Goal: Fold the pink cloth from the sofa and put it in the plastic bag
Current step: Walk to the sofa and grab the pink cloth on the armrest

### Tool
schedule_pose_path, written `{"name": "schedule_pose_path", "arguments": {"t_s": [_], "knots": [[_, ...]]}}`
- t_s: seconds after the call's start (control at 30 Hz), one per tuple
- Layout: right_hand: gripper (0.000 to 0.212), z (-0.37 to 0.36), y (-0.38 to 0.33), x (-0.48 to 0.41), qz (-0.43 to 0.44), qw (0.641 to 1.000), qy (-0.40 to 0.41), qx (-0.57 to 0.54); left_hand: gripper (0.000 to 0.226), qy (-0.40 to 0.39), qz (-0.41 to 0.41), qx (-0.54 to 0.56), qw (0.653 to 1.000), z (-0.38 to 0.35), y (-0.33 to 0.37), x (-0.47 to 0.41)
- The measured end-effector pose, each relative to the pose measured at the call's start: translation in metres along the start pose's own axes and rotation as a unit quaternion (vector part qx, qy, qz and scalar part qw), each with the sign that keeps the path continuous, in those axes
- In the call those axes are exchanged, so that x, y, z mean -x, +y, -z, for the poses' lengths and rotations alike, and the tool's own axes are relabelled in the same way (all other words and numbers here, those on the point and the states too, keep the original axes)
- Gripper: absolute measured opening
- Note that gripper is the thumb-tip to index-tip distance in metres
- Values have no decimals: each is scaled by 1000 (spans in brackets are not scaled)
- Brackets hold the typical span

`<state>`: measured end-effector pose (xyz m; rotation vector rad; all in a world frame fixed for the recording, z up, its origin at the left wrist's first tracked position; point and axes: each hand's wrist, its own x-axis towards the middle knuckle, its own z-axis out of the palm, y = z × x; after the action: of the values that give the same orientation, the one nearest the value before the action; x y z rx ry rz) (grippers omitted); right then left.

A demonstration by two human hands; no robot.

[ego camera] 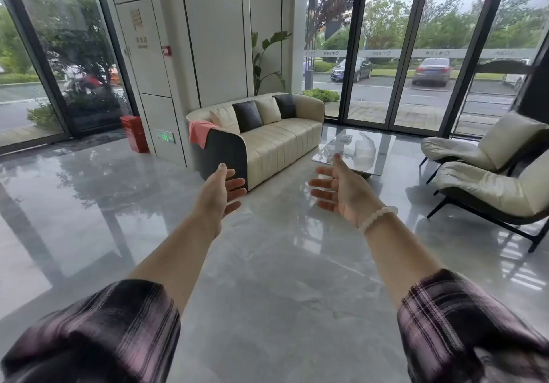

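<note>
A pink cloth point(199, 132) hangs over the near left armrest of a cream sofa point(276, 142) across the room. A clear plastic bag point(364, 146) seems to lie on the glass coffee table point(383, 157) in front of the sofa. My left hand point(221, 192) and my right hand point(341, 191) are stretched out in front of me over the floor, palms facing each other, fingers apart, both holding nothing. They are well short of the sofa. A white bead bracelet sits on my right wrist.
Two cream lounge chairs point(487, 186) on dark frames stand at the right. A red box point(134, 133) stands by the pillar at the left, a tall plant point(267, 62) behind the sofa. Glossy grey floor point(267, 264) lies between me and the sofa. Glass walls surround the room.
</note>
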<state>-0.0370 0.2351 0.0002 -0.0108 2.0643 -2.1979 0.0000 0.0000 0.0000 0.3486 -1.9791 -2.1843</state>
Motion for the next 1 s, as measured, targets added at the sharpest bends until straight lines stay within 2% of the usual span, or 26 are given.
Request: {"name": "schedule_pose_path", "arguments": {"t_s": [0.13, 0.3, 0.47, 0.67, 0.83, 1.0], "knots": [[58, -7, 10, -48, -22, 1000, -4, -2, 39, -27, 14, 1, 1000, -7, -12, -50], [64, -25, 32, -162, -51, 999, -2, 11, 40, -32, 54, 27, 998, -9, -36, -169], [59, -55, 26, -281, -70, 997, 9, 22, 39, -36, 82, 35, 995, -13, -33, -295], [55, -66, 24, -398, -81, 996, 8, 28, 39, -41, 84, -10, 996, -32, -35, -413], [49, -54, 28, -501, -63, 997, 16, 42, 39, -21, 81, -27, 996, -57, -47, -506], [51, -39, 24, -623, -23, 998, -14, 48, 32, 8, 64, 19, 998, -87, -52, -618]]}}
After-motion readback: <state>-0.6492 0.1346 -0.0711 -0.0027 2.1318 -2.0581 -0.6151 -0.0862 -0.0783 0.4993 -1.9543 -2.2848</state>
